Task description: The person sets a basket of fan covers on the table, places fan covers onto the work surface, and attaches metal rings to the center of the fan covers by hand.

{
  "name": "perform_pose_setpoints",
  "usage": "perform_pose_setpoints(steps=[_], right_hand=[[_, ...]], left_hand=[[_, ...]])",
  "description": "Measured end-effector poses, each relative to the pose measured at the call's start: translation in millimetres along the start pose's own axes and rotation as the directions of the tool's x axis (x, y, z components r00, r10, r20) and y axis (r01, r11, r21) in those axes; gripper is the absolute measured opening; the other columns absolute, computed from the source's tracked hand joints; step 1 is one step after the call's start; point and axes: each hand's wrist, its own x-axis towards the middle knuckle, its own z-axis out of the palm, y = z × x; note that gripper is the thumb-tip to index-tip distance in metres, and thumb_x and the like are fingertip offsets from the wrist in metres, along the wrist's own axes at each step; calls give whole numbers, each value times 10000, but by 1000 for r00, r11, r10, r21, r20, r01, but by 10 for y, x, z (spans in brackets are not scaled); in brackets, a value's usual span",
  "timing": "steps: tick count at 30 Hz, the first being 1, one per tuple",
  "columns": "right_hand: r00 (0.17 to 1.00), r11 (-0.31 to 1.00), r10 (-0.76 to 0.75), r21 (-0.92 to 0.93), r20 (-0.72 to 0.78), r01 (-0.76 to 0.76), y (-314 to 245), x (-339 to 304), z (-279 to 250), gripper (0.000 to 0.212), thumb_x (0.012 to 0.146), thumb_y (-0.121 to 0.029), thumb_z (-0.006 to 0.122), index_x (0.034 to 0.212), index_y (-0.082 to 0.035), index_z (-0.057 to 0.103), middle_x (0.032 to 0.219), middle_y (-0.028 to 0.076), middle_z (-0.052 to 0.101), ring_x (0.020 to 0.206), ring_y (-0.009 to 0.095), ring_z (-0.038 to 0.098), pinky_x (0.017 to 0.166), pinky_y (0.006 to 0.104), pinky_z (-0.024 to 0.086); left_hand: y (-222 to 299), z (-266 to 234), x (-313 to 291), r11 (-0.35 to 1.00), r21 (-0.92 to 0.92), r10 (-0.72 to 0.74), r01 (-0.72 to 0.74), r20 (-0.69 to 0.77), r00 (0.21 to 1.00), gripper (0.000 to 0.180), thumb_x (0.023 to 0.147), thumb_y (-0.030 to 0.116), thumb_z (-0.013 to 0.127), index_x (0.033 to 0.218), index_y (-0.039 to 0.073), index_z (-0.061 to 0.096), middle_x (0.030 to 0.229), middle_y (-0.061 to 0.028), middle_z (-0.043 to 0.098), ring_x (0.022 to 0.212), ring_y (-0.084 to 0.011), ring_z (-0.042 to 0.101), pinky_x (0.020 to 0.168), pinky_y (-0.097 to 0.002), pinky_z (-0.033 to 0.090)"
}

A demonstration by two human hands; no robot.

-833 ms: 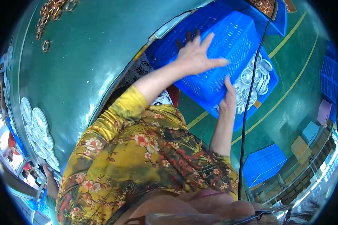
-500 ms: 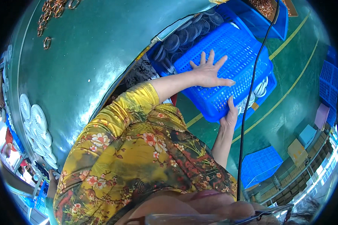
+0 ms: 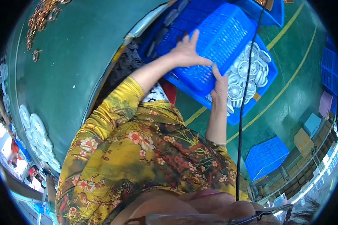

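Observation:
A blue perforated plastic basket (image 3: 229,41) is tilted on its side over a blue bin at the table's edge. My left hand (image 3: 187,52) lies against its side wall with the fingers spread. My right hand (image 3: 219,84) grips the basket's lower right edge; its thumb shows, its other fingers are hidden beneath. Right beside the basket, a blue bin (image 3: 275,69) holds many white round fan-like grilles (image 3: 246,69). Dark grey round pieces (image 3: 171,17) show in the bin behind the basket's left side.
A green table (image 3: 79,45) fills the left, bearing copper-coloured rings (image 3: 41,20) and white round grilles (image 3: 39,131). A black cable (image 3: 241,131) hangs across the view. On the green floor stand a blue crate (image 3: 266,157) and cartons (image 3: 303,141). Another person's arm (image 3: 50,185) shows lower left.
The basket has shifted up and left, uncovering more white grilles in the right bin. Both hands have moved with it and are closer together.

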Motion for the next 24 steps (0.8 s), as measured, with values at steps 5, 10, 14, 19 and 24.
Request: perform_pose_setpoints(steps=[5,10,14,19,24], right_hand=[[992,997,49,-53,-118,-55,-10,-258,-136,374,817,-140,668,1151,-29,541,1006,70,632,836,167,623,762,325,518],[986,988,5,-153,-168,-31,-95,-527,-51,424,818,-144,664,1191,-15,507,1015,79,624,839,175,625,736,317,528],[991,955,-1,-293,-131,-38,-93,-116,153,314,816,-156,679,1074,-17,567,830,31,619,610,109,570,522,237,484],[977,965,-119,-253,-179,71,133,81,267,271,809,-117,688,1025,-9,565,779,41,608,559,112,570,483,234,485],[959,944,-214,-293,-185,154,89,-331,55,296,820,-134,677,1064,-14,561,844,58,621,601,114,576,531,236,486]], left_hand=[[147,44,-39,996,93,-18,3,157,987,1313,521,657,734,1466,129,-10,1469,-312,17,1343,-509,61,1069,-566,191],[97,155,-291,998,-64,3,11,216,976,1320,535,655,737,1462,105,-24,1457,-339,3,1330,-536,37,1074,-579,136],[-206,-35,-49,932,-362,59,-18,105,993,1285,572,529,788,1438,-12,9,1433,-309,212,1332,-366,270,1090,-392,241],[-329,-79,134,826,-563,105,0,155,982,1257,566,427,823,1432,-39,41,1366,-259,368,1228,-302,423,1030,-343,344],[-349,255,-119,864,-494,66,93,294,954,1261,603,494,784,1435,-33,-4,1429,-257,274,1318,-300,308,1084,-337,239]])
